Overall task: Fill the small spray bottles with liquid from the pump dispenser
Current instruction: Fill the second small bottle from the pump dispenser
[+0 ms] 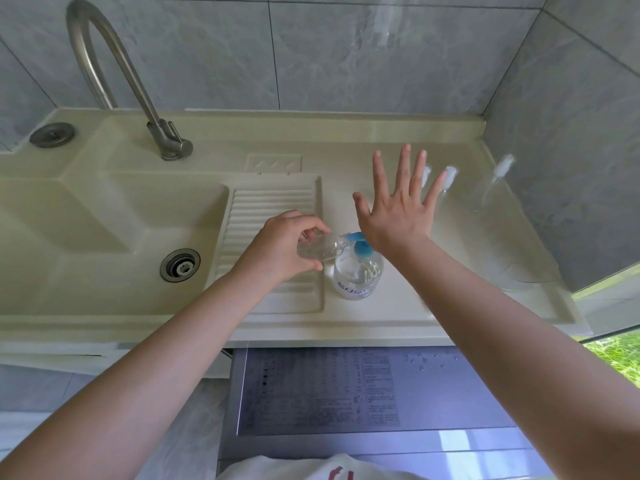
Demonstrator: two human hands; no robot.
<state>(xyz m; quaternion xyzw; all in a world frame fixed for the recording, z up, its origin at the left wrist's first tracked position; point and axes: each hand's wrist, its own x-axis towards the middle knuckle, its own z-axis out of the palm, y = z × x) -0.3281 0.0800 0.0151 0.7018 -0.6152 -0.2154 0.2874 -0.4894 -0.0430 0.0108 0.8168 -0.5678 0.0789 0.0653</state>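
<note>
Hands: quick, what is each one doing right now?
Left hand: grips a small bottle at the pump.
Right hand: open, fingers spread, holding nothing.

A small clear spray bottle (317,248) lies tilted with its open neck at the blue nozzle of the clear pump dispenser (358,273), which stands upright on the counter (398,306).

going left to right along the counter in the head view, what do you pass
overflow cover → tap → sink drain → ribbed washboard → left hand holding a small bottle → pump dispenser → spray bottle by the wall
</note>
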